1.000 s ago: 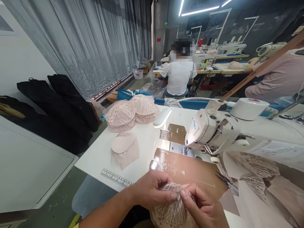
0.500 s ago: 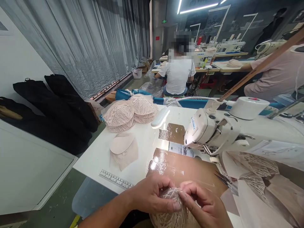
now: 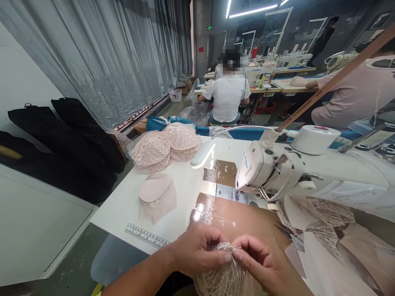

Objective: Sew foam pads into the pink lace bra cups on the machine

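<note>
At the table's near edge, both my hands pinch the upper edge of a beige lace bra cup point(image 3: 226, 277). My left hand point(image 3: 200, 250) has its thumb on the lace and its fingers curled behind. Close beside it, my right hand point(image 3: 262, 261) pinches the same edge between thumb and fingertips. The lower part of the cup hangs toward my lap and runs out of view. Just beyond my hands lies a brown taped board point(image 3: 240, 216) on the white table. Thread snips point(image 3: 290, 236) rest to the right of my right hand.
A white sewing machine point(image 3: 277, 164) stands at the right, with beige lace pieces point(image 3: 327, 222) beneath its arm. Stacked lace cups point(image 3: 154, 150) sit at the table's far left. Nearer are a cut fabric piece point(image 3: 157, 197) and a printed ruler point(image 3: 146, 236). Co-workers point(image 3: 230, 96) sit ahead.
My fingers have shifted slightly along the lace edge, and both hands still hold it. The whole view has moved a little, so the table and machine appear farther left.
</note>
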### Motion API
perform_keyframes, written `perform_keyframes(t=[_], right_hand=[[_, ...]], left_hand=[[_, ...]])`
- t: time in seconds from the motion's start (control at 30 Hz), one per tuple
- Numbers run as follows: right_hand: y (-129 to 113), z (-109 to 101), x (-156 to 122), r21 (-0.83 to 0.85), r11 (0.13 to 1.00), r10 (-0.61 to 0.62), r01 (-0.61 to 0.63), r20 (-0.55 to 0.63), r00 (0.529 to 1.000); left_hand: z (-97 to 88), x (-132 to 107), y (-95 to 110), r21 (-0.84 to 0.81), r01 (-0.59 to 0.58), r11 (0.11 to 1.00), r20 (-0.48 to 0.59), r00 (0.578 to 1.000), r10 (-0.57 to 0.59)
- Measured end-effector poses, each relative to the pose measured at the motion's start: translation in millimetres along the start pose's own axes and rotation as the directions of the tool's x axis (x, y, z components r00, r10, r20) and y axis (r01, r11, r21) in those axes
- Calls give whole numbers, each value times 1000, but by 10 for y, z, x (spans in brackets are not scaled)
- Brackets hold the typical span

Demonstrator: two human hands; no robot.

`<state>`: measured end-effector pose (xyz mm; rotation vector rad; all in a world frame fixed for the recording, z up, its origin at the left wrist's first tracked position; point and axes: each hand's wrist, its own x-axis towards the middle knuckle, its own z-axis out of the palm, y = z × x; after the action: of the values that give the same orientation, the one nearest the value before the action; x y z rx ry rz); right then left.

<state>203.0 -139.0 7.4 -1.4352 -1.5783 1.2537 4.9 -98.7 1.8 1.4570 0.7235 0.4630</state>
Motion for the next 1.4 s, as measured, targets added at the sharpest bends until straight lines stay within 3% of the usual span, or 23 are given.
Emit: perform_keyframes(t=[0.13, 0.23, 0.4, 0.5, 0.57, 0.63, 0.7, 0.73, 0.77, 0.8, 0.87, 0.9, 0.97, 1.03, 1.13, 1.2, 1.27, 1.4], right_hand=[[-117, -67, -21, -67, 998, -13, 12, -19, 1000], [-168, -81, 1, -2, 1000, 8, -8, -9, 1000], [-99, -89, 120, 176, 980, 80, -89, 54, 995], [21, -176, 149, 248, 961, 130, -124, -8, 991], [108, -292, 126, 255, 960, 143, -113, -99, 985], [171, -429, 78, 200, 975, 136, -95, -203, 970], [189, -547, 30, 109, 991, 109, -81, -283, 953], [180, -590, 18, 63, 995, 89, -73, -300, 950], [164, -620, 16, 12, 998, 60, -59, -301, 952], [145, -639, 28, -46, 998, 21, -36, -288, 957], [116, -648, 92, -185, 983, -51, 6, -239, 970], [114, -643, 140, -256, 967, -74, 16, -219, 973], [135, -620, 246, -389, 921, -101, 22, -185, 978], [175, -582, 342, -496, 867, -121, 44, -124, 985], [226, -493, 418, -583, 795, -198, 166, 9, 980], [256, -423, 425, -636, 737, -253, 229, 55, 966], [300, -365, 413, -714, 654, -292, 251, 68, 954], [438, -313, 395, -828, 487, -392, 278, 77, 917]], left_hand=[[-16, 18, -16, -191, 58, 980, 83, 996, -43], [28, 52, -75, -311, 48, 949, 75, 997, -26], [172, 147, -172, -527, 53, 848, -65, 993, -103], [40, 112, -68, -610, 14, 792, -209, 961, -178], [-193, 9, 94, -561, -62, 826, -376, 907, -187], [-469, -113, 289, -411, -125, 903, -545, 828, -134], [-678, -171, 452, -107, -111, 988, -710, 704, 2], [-727, -152, 502, 96, -61, 993, -742, 661, 113], [-730, -91, 522, 305, -1, 952, -727, 646, 233], [-689, 9, 510, 504, 55, 862, -663, 664, 345], [-494, 299, 398, 791, 99, 604, -443, 773, 454], [-359, 464, 311, 876, 88, 474, -322, 838, 440], [-69, 760, 119, 955, 84, 284, -172, 939, 300], [184, 939, -33, 973, 41, 227, -94, 969, 230], [398, 973, -99, 995, -26, 99, 9, 987, 160], [414, 910, -36, 997, -41, 69, 32, 992, 125], [345, 837, 74, 993, -58, 106, 48, 995, 91], [91, 752, 250, 881, -220, 420, 166, 973, 161]])
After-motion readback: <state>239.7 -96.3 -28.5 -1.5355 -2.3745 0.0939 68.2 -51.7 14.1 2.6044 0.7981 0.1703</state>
